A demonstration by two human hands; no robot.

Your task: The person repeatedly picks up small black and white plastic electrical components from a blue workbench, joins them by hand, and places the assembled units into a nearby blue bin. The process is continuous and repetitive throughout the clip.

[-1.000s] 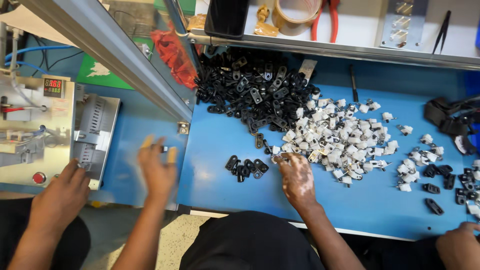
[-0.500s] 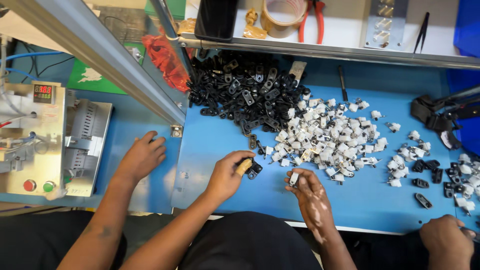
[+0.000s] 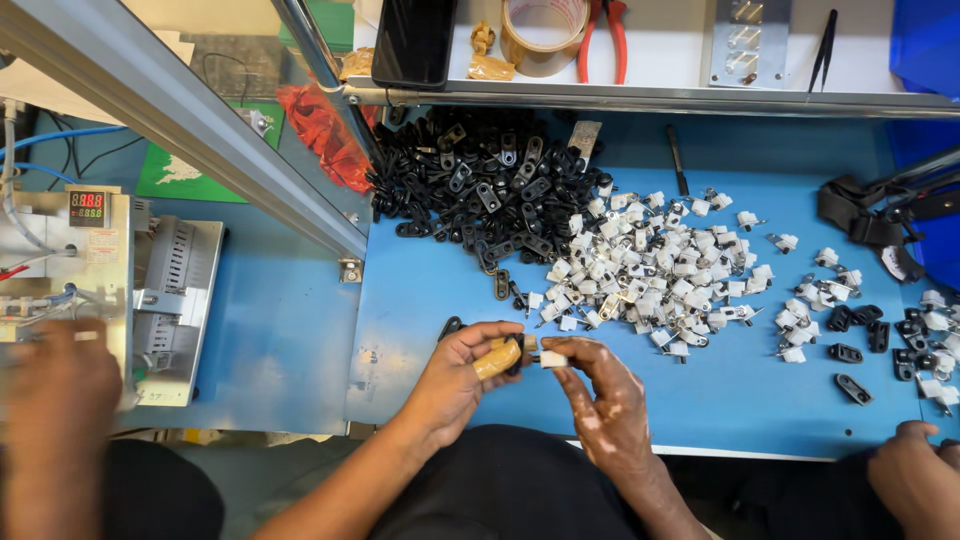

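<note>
My left hand point(image 3: 468, 372) is closed around a small black plastic clip, and its thumb wears a tan finger cot point(image 3: 497, 359). My right hand point(image 3: 603, 388) pinches a small white plastic part point(image 3: 553, 358) and holds it against the black clip. Both hands meet just above the near edge of the blue table point(image 3: 420, 300). Beyond them lie a heap of black clips point(image 3: 480, 190) and a spread of white parts point(image 3: 650, 260).
Another person's blurred hand point(image 3: 58, 385) is by the metal machine with a red digit display point(image 3: 85, 207) on the left. A different hand point(image 3: 915, 470) rests at the bottom right. An aluminium frame bar point(image 3: 200, 130) slants across; tape point(image 3: 543, 35), pliers point(image 3: 598, 35) and tweezers point(image 3: 822, 45) lie on the shelf.
My left hand came in from the left, picked a black clip off the table and met my right hand. My right hand lifted a white part. The other person's left-side hand drew back.
</note>
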